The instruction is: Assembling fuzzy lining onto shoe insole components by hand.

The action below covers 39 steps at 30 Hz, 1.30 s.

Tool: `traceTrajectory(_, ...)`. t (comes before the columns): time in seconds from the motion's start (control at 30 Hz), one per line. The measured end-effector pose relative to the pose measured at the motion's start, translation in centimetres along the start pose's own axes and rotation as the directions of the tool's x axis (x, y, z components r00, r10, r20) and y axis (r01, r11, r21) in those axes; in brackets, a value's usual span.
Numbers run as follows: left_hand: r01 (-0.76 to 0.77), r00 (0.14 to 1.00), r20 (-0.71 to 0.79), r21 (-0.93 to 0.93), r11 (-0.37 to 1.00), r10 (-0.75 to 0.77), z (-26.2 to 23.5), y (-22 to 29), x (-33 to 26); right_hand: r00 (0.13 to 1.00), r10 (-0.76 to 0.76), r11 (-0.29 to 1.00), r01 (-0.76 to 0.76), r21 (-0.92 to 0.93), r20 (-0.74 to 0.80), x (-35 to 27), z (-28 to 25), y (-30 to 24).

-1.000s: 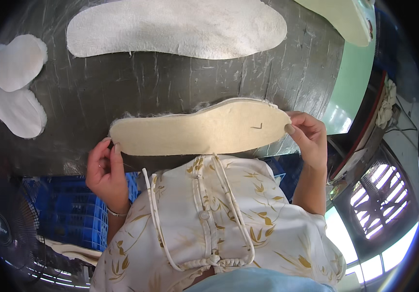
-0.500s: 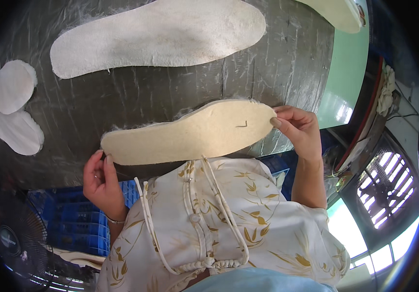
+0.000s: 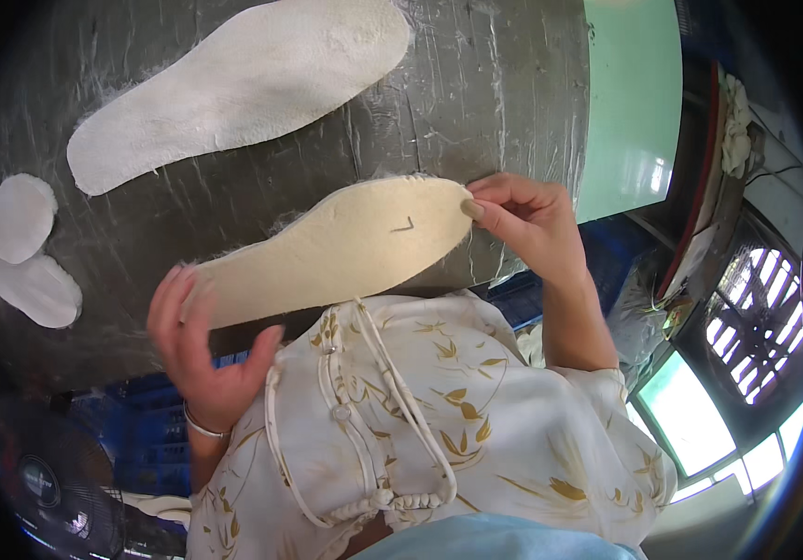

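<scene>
A cream shoe insole [image 3: 327,247] is held tilted over the front edge of the work table, with a small dark mark near its wider end. Its upper edge shows white fluff. My right hand [image 3: 532,229] pinches the wide toe end between thumb and fingers. At the narrow heel end, my left hand [image 3: 210,345] has its fingers spread against the edge and its thumb held well apart; the fingertips are a little blurred. Farther back on the table lies a larger white fluffy insole [image 3: 243,84].
Small white rounded pieces [image 3: 23,247] lie at the table's left side. A pale green board [image 3: 630,112] adjoins the dark table [image 3: 476,93] on the right. Blue crates [image 3: 149,429] stand below the edge, beside a fan [image 3: 42,481] at lower left.
My left hand has loosened its pinch on the heel end and spread its fingers. The insole has tilted, toe end higher, and the view has shifted. My right hand keeps its pinch.
</scene>
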<state>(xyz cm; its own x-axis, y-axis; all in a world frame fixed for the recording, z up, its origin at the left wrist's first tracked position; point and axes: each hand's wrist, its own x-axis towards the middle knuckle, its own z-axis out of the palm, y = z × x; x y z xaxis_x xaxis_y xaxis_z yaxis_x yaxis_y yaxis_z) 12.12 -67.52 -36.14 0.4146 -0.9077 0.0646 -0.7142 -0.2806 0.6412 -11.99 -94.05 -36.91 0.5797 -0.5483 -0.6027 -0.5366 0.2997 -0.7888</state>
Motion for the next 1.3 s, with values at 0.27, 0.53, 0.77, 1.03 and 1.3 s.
traceTrajectory(0.27, -0.361, 0.908, 0.187, -0.102, 0.927, 0.375, 7.7, 7.5, 6.4, 0.997, -0.08, 0.994, 0.078, -0.07, -0.015, 0.6, -0.7, 1.2)
traceTrajectory(0.53, -0.322, 0.947, 0.062, 0.117, 0.94, 0.317, 11.4, 9.4, 5.1, 0.981, -0.171, 0.985, 0.172, -0.004, 0.096, 1.3, -1.3, 1.1)
traceTrajectory(0.77, -0.29, 0.957, 0.041, 0.109, 0.951, 0.287, 11.8, 9.7, 5.2, 0.954, -0.284, 0.959, 0.283, 0.019, 0.093, 2.3, -1.3, 2.3)
traceTrajectory(1.03, -0.258, 0.965, -0.02, 0.116, 0.959, 0.262, 11.5, 9.7, 5.0, 0.915, -0.395, 0.916, 0.386, 0.105, 0.082, 3.0, -1.2, 3.5)
traceTrajectory(1.3, 0.103, 0.975, -0.13, -0.464, 0.88, -0.182, 9.0, 9.8, 5.3, 0.67, -0.735, 0.677, 0.735, -0.044, -0.105, 2.2, 0.8, 3.3)
